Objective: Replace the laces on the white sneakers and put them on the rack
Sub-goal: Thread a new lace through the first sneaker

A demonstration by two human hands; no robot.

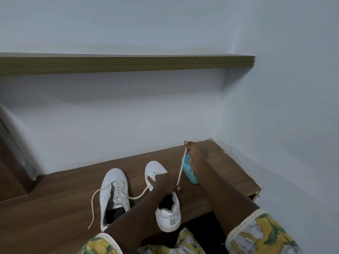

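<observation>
Two white sneakers sit on a brown wood-grain laminate bench top (55, 208), toes pointing at the wall.
- right sneaker (167, 215): smooth, leather-like upper, rounded toe, thick flat sole, dark lining, grey heel tab facing the camera.
- left sneaker (113, 195): just left of the right sneaker and parallel to it. Same build, with the eyelet rows exposed and the tongue loose.
- lace (181, 166): flat, cream and woven. It is pulled taut in a straight line, up and away from the right sneaker's right edge.
- loose tail (92, 204): slack. It runs left from the right sneaker, crosses the left sneaker's throat, loops, and ends on the bench.

Hands:
- left hand (165, 182): sits on top of the right sneaker with fingers curled over the throat, gripping it. The taut lace's lower end meets its fingertips at the shoe's right side. I can't tell whether they also pinch the lace.
- right hand (197, 153): raised beyond and to the right of the right sneaker. Thumb and finger pinch the lace's upper end, and the other fingers are folded in.

Other:
- blue plastic tub (189, 171): rounded, sits just right of the right sneaker and is partly hidden behind the right wrist.
- wood-edged shelf (128, 65): matte olive grain, well above and beyond the right sneaker, on a pale wall (128, 116).
- Short floral sleeves (262, 233): yellow and green with white trim, nearer the camera than the right sneaker.
</observation>
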